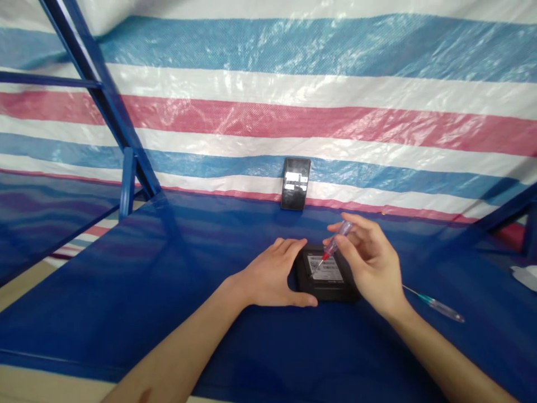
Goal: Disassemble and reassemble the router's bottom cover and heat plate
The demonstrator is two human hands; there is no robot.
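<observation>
A flat black box [328, 293] with a white printed label [331, 270] on its upper face lies on the blue table [235, 224]. My left hand [274, 274] grips its left side, thumb at the near edge and fingers at the far edge. Pinched in my right hand [371, 260] is a screwdriver [338, 239] with a clear purplish handle and a red collar. It slants down to the left, its tip at the left part of the box's face by the label. Whether the tip sits in a screw is too small to tell.
A second screwdriver [445, 310] with a clear handle and teal collar lies right of my right wrist. A black phone-like device [296, 184] leans against the striped plastic sheet [251, 117] behind. Blue metal frame bars [104, 101] rise at left. Something white [526, 276] lies at the right edge.
</observation>
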